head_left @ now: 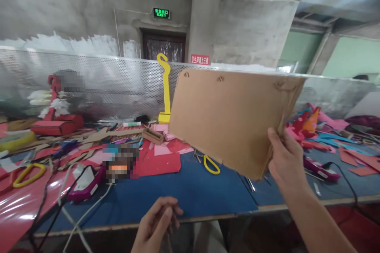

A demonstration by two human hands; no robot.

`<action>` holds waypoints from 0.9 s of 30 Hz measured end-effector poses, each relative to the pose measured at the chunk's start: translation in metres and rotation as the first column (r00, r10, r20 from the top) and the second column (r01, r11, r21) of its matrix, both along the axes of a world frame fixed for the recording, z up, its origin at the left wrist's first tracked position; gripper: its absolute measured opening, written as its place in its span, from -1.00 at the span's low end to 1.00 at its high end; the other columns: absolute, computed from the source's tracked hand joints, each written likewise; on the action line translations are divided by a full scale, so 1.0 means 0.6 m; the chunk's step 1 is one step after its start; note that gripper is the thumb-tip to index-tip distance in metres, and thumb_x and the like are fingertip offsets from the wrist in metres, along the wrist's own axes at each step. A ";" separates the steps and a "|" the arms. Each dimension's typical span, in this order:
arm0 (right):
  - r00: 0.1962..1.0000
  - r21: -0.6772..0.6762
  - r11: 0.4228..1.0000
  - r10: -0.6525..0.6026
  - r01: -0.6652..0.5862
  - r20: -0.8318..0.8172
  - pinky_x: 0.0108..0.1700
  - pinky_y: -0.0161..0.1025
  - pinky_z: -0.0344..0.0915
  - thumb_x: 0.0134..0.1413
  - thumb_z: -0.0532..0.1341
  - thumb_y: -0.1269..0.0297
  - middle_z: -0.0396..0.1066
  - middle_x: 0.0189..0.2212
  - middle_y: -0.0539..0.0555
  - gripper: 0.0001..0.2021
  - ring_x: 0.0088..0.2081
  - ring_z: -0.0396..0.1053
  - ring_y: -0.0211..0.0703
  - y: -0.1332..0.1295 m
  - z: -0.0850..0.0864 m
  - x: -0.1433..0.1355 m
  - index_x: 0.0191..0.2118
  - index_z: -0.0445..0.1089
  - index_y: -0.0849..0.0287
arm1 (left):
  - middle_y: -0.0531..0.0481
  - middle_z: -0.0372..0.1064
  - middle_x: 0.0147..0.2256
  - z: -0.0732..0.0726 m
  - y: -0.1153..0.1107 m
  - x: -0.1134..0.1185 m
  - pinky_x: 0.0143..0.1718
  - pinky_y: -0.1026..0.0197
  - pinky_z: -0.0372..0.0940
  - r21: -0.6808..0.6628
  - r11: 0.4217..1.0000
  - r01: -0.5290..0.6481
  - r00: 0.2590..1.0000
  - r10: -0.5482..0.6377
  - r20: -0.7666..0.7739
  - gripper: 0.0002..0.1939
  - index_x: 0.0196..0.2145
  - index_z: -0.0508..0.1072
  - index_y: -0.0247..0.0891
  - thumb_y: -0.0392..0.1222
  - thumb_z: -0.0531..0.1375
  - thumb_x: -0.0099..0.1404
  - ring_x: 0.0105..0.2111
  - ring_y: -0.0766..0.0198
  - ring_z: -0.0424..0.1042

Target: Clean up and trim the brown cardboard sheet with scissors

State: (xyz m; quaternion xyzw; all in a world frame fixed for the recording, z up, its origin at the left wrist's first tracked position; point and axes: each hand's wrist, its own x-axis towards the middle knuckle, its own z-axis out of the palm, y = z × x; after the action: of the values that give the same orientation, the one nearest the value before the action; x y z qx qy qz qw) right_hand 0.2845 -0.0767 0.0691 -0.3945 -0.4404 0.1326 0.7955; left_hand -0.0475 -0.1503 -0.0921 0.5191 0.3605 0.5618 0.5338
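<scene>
Cardboard held up over table, right hand pinching its right edge, left hand curled, closure unclear; moving it needs steady pinch.

Daylight came in at the upper right, leaving the concrete wall dim and grey, while white glare streaked the glossy red sheet and softness blurred the picture's edges.

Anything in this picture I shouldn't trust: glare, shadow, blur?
Head view: glare whitens patches of the glossy red sheet; a soft shadow darkens the cardboard beside the right hand's thumb; pixelated blocks mask two areas on the left; a hazy light streak crosses the top right; exit sign lettering stays readable.
</scene>
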 end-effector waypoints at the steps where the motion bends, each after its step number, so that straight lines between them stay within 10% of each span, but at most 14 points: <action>1: 0.989 -0.023 0.997 0.068 -0.071 -0.132 -0.05 -0.07 0.47 -0.02 0.42 0.05 0.59 -0.08 0.03 -0.64 -0.07 0.53 0.02 0.008 -0.022 -0.004 -0.09 0.53 0.03 | -0.15 0.57 -0.24 -0.002 0.008 0.004 -0.38 0.25 0.32 -0.001 1.000 -0.026 0.999 0.026 0.028 -0.59 -0.09 0.57 -0.20 0.19 0.23 0.35 -0.38 0.21 0.49; 11: 0.677 -0.185 0.820 0.294 -0.541 -0.674 0.02 0.13 0.56 0.07 0.38 -0.02 0.63 -0.08 0.11 -0.61 -0.06 0.60 0.17 -0.034 -0.189 -0.091 -0.06 0.58 0.09 | -0.29 0.46 0.14 0.040 0.067 0.022 -0.13 0.02 0.49 -0.189 0.977 -0.093 0.957 0.140 0.254 -0.31 0.20 0.39 -0.16 0.16 0.38 0.20 0.05 -0.10 0.51; 18: 0.733 -0.204 0.787 0.398 -0.582 -0.552 0.12 0.11 0.49 -0.12 0.52 0.13 0.59 0.01 0.08 -0.69 0.07 0.53 0.16 -0.080 -0.315 -0.103 -0.17 0.63 -0.03 | -0.14 0.48 0.16 0.051 0.074 -0.020 0.21 0.00 0.32 -0.075 0.962 -0.263 0.949 0.272 0.158 -0.24 0.29 0.29 -0.16 0.02 0.41 0.20 0.20 -0.04 0.41; 27: 0.974 -0.392 0.898 0.226 -0.201 0.017 0.39 0.13 0.12 0.15 0.35 0.06 0.18 0.36 0.04 -0.43 0.39 0.11 0.11 -0.149 -0.287 -0.033 0.27 0.30 -0.18 | -0.17 0.45 0.20 0.083 0.152 -0.104 0.22 -0.09 0.30 0.073 0.977 -0.200 0.979 0.203 -0.035 -0.22 0.35 0.26 -0.19 0.03 0.36 0.26 0.19 -0.13 0.41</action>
State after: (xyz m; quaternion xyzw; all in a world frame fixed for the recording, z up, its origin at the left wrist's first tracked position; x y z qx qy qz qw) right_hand 0.2649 -0.1663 -0.1031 -0.4970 -0.4704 0.2912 0.6684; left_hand -0.1099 -0.0593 -0.0422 0.5099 0.4028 0.6140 0.4480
